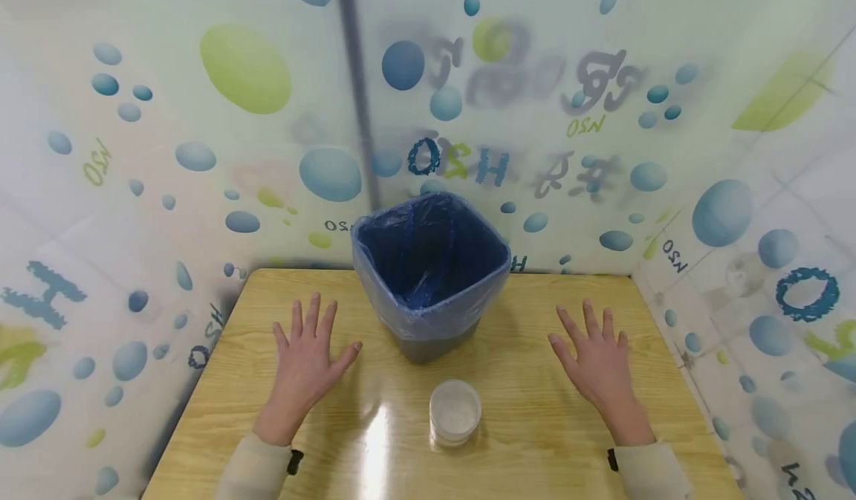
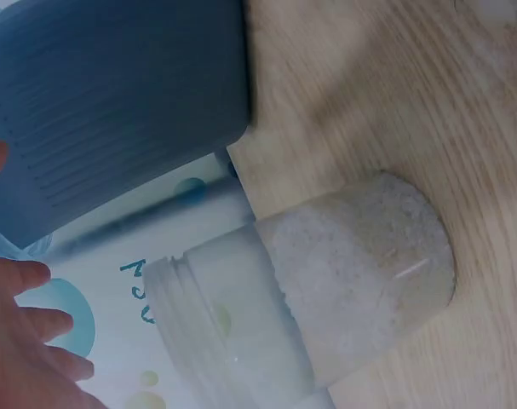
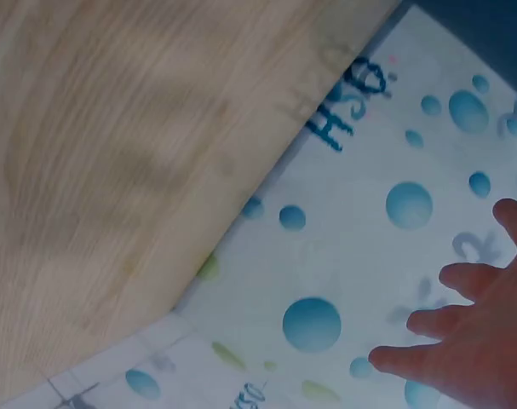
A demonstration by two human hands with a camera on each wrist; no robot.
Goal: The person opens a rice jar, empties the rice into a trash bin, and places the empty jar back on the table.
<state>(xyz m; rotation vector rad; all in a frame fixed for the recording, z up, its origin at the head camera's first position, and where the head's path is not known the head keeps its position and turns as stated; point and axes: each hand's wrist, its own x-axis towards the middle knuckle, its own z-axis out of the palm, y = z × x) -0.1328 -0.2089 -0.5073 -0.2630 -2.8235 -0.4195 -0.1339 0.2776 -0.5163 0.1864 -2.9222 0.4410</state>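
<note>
A clear jar [image 1: 455, 412] stands upright on the table between the two hands, in the head view. Pale, grainy stuff fills its lower part in the left wrist view, where the jar [image 2: 326, 281] shows from the side. Behind it is a grey bin [image 1: 428, 348] lined with a blue plastic bag [image 1: 374, 281]; its inside looks dark. My left hand [image 1: 306, 370], fingers spread, is left of the bin and jar and holds nothing. On the right side my right hand [image 1: 597, 362] is likewise spread, apart from both things.
The wooden table [image 1: 535, 440] ends at a curtain [image 1: 267, 151] printed with blue and green dots behind and at both sides. A fold runs down the curtain behind the bin. Light glares on the table left of the jar.
</note>
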